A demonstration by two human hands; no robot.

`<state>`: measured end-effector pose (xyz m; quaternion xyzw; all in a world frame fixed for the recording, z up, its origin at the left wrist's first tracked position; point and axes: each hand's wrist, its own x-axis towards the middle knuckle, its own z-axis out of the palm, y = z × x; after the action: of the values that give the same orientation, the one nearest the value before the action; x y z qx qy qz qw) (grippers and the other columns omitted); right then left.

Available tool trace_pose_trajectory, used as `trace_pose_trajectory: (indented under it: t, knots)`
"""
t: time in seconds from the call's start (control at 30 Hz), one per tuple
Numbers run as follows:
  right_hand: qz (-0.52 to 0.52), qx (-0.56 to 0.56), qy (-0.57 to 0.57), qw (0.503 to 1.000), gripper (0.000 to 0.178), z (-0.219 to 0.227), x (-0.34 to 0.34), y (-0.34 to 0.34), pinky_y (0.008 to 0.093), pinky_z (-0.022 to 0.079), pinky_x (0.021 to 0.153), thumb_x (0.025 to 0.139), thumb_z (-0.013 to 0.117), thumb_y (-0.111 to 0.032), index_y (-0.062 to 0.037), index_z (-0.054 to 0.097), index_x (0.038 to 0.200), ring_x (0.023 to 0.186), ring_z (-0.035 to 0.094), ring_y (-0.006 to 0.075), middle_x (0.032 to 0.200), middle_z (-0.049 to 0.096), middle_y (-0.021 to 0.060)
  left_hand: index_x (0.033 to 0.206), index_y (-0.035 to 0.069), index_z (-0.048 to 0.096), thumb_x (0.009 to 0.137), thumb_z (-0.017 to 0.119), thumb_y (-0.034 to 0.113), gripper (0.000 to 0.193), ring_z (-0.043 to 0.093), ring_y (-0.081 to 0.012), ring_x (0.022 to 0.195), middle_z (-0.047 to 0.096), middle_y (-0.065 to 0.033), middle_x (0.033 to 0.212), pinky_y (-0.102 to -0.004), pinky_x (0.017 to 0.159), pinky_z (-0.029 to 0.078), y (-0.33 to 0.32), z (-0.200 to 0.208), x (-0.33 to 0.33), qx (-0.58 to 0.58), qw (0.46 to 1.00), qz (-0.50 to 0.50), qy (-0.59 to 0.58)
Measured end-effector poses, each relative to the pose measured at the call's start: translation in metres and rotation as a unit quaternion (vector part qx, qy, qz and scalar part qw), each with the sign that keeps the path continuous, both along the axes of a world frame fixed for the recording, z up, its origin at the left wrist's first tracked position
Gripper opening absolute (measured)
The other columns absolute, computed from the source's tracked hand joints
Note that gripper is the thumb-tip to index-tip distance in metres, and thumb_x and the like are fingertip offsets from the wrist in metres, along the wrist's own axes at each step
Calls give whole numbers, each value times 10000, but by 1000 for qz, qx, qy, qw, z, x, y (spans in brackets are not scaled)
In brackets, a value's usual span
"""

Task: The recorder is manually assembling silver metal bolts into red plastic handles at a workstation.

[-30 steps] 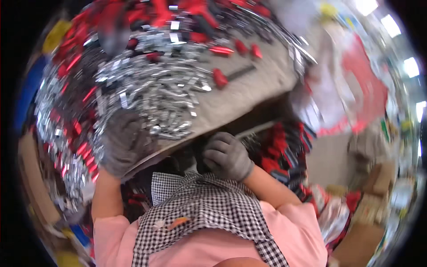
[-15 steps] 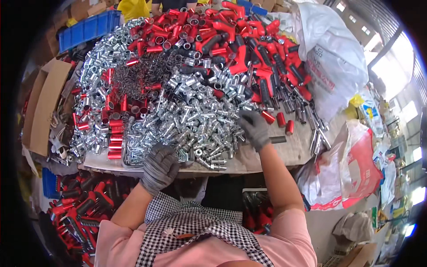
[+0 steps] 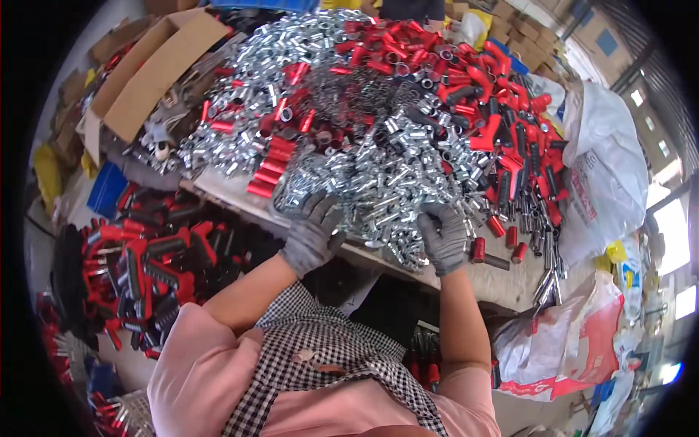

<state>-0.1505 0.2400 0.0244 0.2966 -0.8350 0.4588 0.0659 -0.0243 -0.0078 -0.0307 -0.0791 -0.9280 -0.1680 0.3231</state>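
My left hand (image 3: 313,231), in a grey striped glove, has its fingers spread over a shallow clear tray (image 3: 279,207) of small silver metal parts at the table's front edge. In a matching glove, my right hand (image 3: 443,237) is at the right front of a heap of silver metal fittings (image 3: 386,193). Its fingers are bent and apart from the thumb, with no held part visible. Several short red metal sleeves (image 3: 512,236) lie right of that hand, next to a dark rod (image 3: 497,262). More red sleeves (image 3: 271,166) are lined up behind the tray.
Red-and-black tool handles (image 3: 510,146) cover the table's right side, beside a white sack (image 3: 608,167). Dark wire springs (image 3: 357,95) lie mid-heap. A cardboard box (image 3: 156,76) stands at left. Finished-looking red-black tools (image 3: 156,262) pile up below the table's left edge.
The view has turned, so the table now slants down to the right. My left hand's fingers have spread out over the tray; my right hand has come nearer the table's front edge.
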Motion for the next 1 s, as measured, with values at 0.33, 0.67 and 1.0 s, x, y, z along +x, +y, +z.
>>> trace_pose_trajectory:
  t: [0.33,0.67,1.0]
  knots:
    - [37,99,94,990,246,-4,58,-47,432,489,830,768,682,-213,-87,658,978,935,603,353,1003,648,153,1077,5,620,855,576,346,410,613,-390,953,648,-223,981,-475,880,467,-18,62,-69,148,973,79,-158]
    - [36,109,193,974,193,4,64,-39,328,510,717,749,669,-74,-29,655,936,804,636,254,919,645,136,1107,128,670,843,510,248,331,618,-267,1057,607,-142,1209,-399,909,485,-34,73,-218,-198,893,43,-402]
    - [110,-155,-222,956,184,6,70,-64,280,477,741,856,609,-120,-1,650,991,791,585,130,899,646,52,761,112,500,846,619,247,199,367,-109,412,503,-40,650,-255,367,356,-61,77,-209,661,627,-42,-411]
